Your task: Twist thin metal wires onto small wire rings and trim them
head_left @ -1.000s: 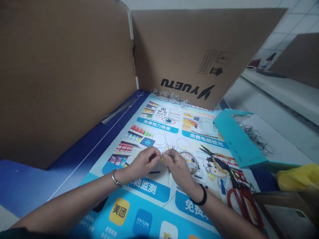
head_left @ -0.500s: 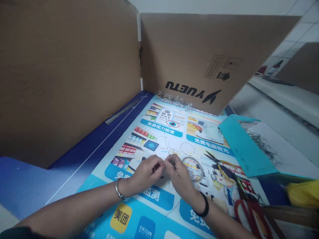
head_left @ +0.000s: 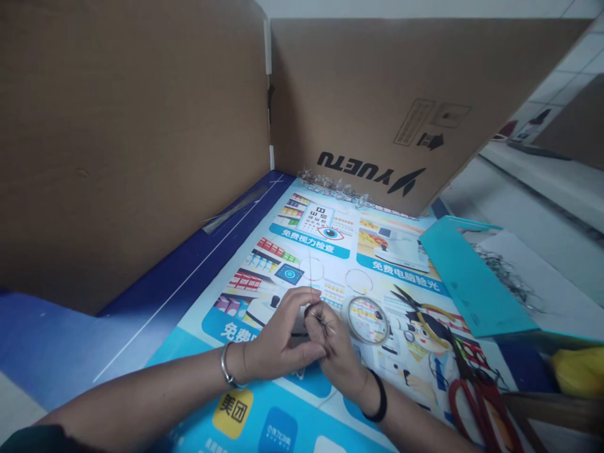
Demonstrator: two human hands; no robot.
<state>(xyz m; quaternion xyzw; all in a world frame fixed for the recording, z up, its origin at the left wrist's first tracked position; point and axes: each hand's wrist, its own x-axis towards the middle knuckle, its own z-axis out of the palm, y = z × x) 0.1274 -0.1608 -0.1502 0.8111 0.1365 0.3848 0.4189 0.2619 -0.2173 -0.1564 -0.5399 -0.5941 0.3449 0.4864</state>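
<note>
- the right hand is closed, and grasps a small bunch of thin wires; their ends stick out between the fingers.
- the left hand is curved around this bunch, its fingertips and thumb close to the right hand; i cannot tell whether it grips any strand.
- so the bunch is between both hands, above the printed sheet.
- just beside the right hand lies a round wire coil.
- farther right are a yellow-handled tool and red-handled scissors.
- behind them, a turquoise folder holds tangled wires.
</note>
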